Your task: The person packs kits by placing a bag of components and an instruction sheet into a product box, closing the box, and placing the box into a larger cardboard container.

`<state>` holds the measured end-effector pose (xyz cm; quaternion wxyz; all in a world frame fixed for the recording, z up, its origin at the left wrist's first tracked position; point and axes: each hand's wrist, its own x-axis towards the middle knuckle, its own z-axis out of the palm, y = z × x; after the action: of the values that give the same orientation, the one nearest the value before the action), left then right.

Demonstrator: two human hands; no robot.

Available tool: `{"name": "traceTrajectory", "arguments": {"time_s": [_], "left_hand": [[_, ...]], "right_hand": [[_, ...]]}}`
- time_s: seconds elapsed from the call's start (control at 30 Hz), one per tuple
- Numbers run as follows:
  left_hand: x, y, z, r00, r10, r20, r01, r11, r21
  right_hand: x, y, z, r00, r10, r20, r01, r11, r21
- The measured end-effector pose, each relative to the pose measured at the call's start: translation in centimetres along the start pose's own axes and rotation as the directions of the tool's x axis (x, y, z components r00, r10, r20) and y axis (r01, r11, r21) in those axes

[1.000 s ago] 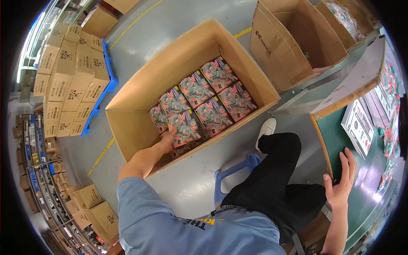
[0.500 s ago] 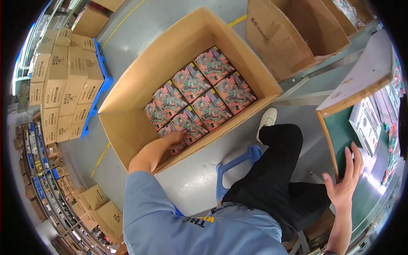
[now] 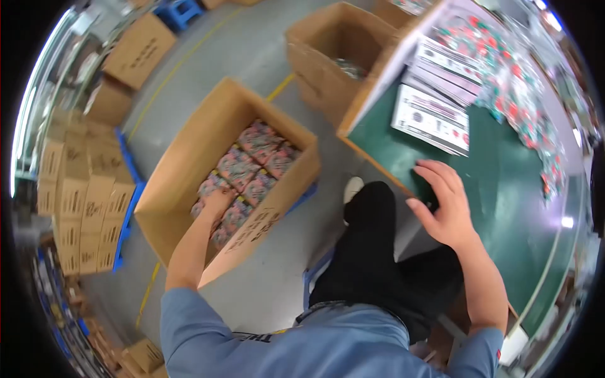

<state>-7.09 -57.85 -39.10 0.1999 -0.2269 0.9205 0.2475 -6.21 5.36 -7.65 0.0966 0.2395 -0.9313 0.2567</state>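
Note:
My left hand (image 3: pixel 219 203) reaches into a large open cardboard box (image 3: pixel 179 154) and rests on the packages inside. Its fingertips are hard to make out, so whether it grips one is unclear. Several colourful printed packages (image 3: pixel 238 167) lie in rows in the box. My right hand (image 3: pixel 446 205) is over the near edge of the green tabletop (image 3: pixel 498 183), fingers spread and holding nothing. Just beyond it lies a stack of printed booklets (image 3: pixel 432 118).
Clear bags with red and green pieces (image 3: pixel 513 94) line the table's far side. Another open carton (image 3: pixel 315 69) stands beyond the box. Stacked cartons (image 3: pixel 88 195) sit on a blue pallet (image 3: pixel 126 214) at left. A blue stool (image 3: pixel 309 280) is by my legs.
The view has swung toward the table, bringing more tabletop and bags into sight. My left hand has shifted among the packages in the box. My right hand stays spread at the table edge.

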Motion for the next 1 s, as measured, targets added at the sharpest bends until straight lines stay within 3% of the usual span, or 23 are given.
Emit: {"name": "traceTrajectory", "arguments": {"time_s": [0.03,0.1,0.13,0.23,0.27,0.33,0.47,0.63,0.7,0.73,0.77,0.8,0.9,0.97,1.0], "left_hand": [[-1.4,-1.0,-1.2,0.999,-0.029,-0.033,0.029,1.000,0.001],[-2.5,-1.8,-1.4,0.916,-0.396,0.062,0.397,0.918,-0.014],[-2.4,-2.9,-1.3,0.915,-0.401,0.056,0.402,0.916,-0.007],[-1.7,-7.6,-0.4,0.853,-0.482,0.202,0.522,0.785,-0.333],[-1.0,-9.3,0.5,0.850,-0.487,0.202,0.527,0.792,-0.309],[0.9,-11.2,1.9,0.800,-0.537,0.268,0.596,0.660,-0.457],[4.1,-10.8,4.0,0.783,-0.545,0.298,0.609,0.577,-0.545],[5.8,-11.4,5.6,0.754,-0.526,0.393,0.657,0.606,-0.448],[5.1,-11.9,5.0,0.929,-0.369,-0.041,0.357,0.917,-0.176],[4.9,-11.4,4.9,0.955,-0.198,-0.220,0.208,0.978,0.026],[5.1,-8.6,4.9,0.921,0.104,-0.375,-0.048,0.986,0.157],[5.3,-3.7,4.7,0.785,0.402,-0.471,-0.270,0.907,0.324],[6.3,5.2,7.1,0.810,0.442,-0.386,-0.292,0.874,0.388],[7.4,7.6,9.7,0.916,0.349,-0.195,-0.260,0.890,0.375],[8.1,7.5,11.0,0.917,0.352,-0.185,-0.269,0.891,0.365]], "right_hand": [[0.0,-0.1,-0.1,0.999,-0.032,-0.005,0.032,0.999,0.029],[0.1,-0.3,-0.3,0.999,-0.040,0.017,0.040,0.999,-0.012],[0.3,-0.4,-0.5,0.999,-0.038,0.014,0.038,0.999,-0.002],[0.3,-0.7,0.0,0.999,-0.035,0.026,0.037,0.997,-0.073],[0.4,-0.9,0.1,1.000,-0.013,0.026,0.015,0.998,-0.060],[0.7,-1.0,0.1,0.997,0.000,0.074,0.006,0.996,-0.090],[1.0,-1.5,0.5,0.991,0.046,0.127,-0.026,0.987,-0.158],[1.6,-2.3,0.8,0.991,0.027,0.134,0.002,0.977,-0.212],[1.4,-2.3,1.2,0.989,0.028,0.146,0.005,0.976,-0.217],[1.4,-2.2,1.1,0.988,0.032,0.150,0.005,0.972,-0.236],[1.4,-2.0,1.0,0.987,0.035,0.155,0.006,0.966,-0.258],[1.4,-1.9,0.8,0.986,0.031,0.163,0.013,0.965,-0.262],[1.2,-1.8,1.0,0.984,0.031,0.177,0.021,0.958,-0.284],[1.0,-1.7,1.1,0.981,0.040,0.190,0.017,0.957,-0.290],[1.0,-1.6,1.0,0.979,0.049,0.196,0.011,0.956,-0.293]]}}
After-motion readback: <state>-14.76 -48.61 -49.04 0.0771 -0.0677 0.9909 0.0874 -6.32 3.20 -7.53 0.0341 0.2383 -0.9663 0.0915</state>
